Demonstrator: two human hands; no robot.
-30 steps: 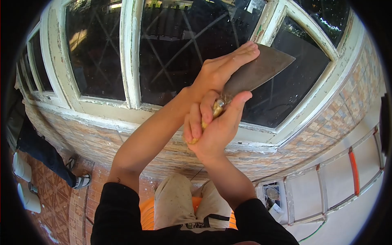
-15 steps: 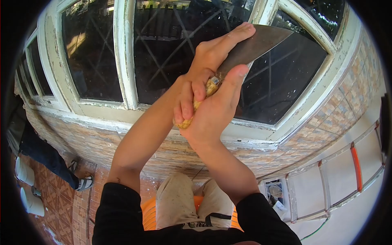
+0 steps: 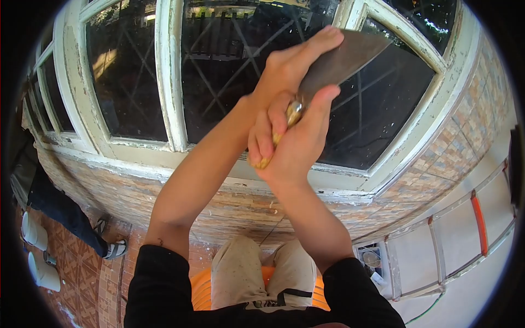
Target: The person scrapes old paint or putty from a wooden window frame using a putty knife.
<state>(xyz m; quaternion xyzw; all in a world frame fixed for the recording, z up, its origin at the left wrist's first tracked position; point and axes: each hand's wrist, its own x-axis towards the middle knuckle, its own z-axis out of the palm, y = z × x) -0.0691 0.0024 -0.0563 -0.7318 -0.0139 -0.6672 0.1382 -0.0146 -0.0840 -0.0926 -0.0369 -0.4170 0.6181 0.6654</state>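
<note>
A scraper (image 3: pixel 347 57) with a wide, dark metal blade and a worn yellowish handle is held slantwise in front of the window. My right hand (image 3: pixel 295 145) wraps its fingers around the handle, with the thumb stretched up along the blade's lower side. Farther up, my left hand (image 3: pixel 290 68) is on the upper edge of the blade, fingers pressed together and fingertips near its broad end. The blade's end overlaps the white window frame (image 3: pixel 358 16), whose paint is chipped and flaking. Dark glass panes (image 3: pixel 377 109) lie behind both hands.
Stone-patterned tiles (image 3: pixel 229 202) cover the wall below the sill. An aluminium ladder (image 3: pixel 437 251) with an orange rung is at right, near a box of items (image 3: pixel 373 259). At left, another person's leg (image 3: pixel 65 213) shows beside white buckets (image 3: pixel 44 270). Orange plastic (image 3: pixel 199 287) is beneath me.
The scraper's handle has swung to the right with my right hand, so the tool stands steeper. The blade's end and my left fingertips have shifted only slightly.
</note>
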